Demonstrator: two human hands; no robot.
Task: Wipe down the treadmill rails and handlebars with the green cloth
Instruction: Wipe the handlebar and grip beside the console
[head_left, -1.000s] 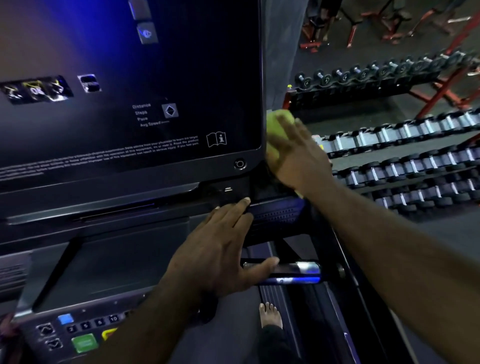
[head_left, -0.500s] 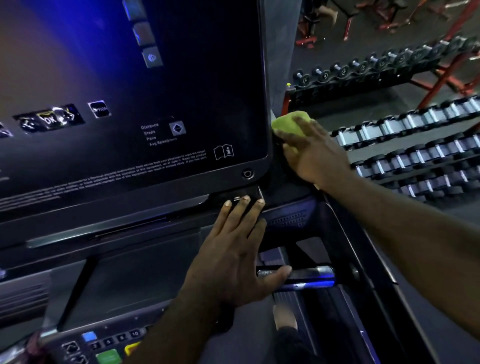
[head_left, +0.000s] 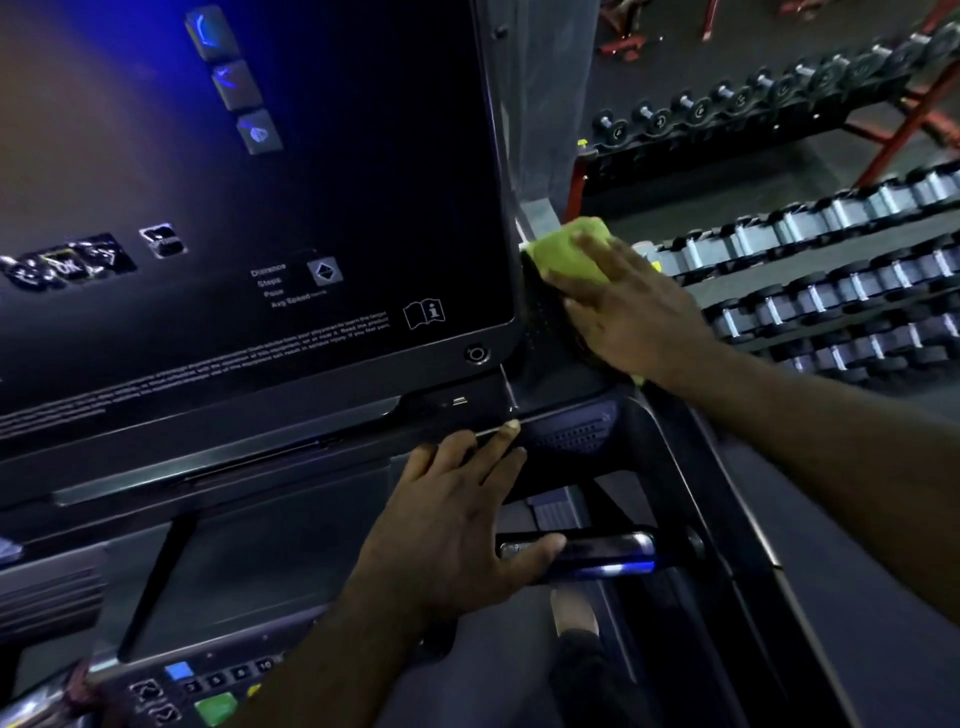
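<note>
Mostly hidden beneath the flat right hand, green cloth against the console side; left hand flat, fingers straight, on its ledge.

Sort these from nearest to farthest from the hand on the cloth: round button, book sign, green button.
1. Round button, screen's bottom right corner, nearest the right hand.
2. Book sign, just left of it.
3. Green button, low on the left.

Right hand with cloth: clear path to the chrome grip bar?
Likely yes. The right hand presses the green cloth on the console's side, above the chrome grip bar; most of the bar lies bare. Only the left hand's thumb rests on its left end.
</note>
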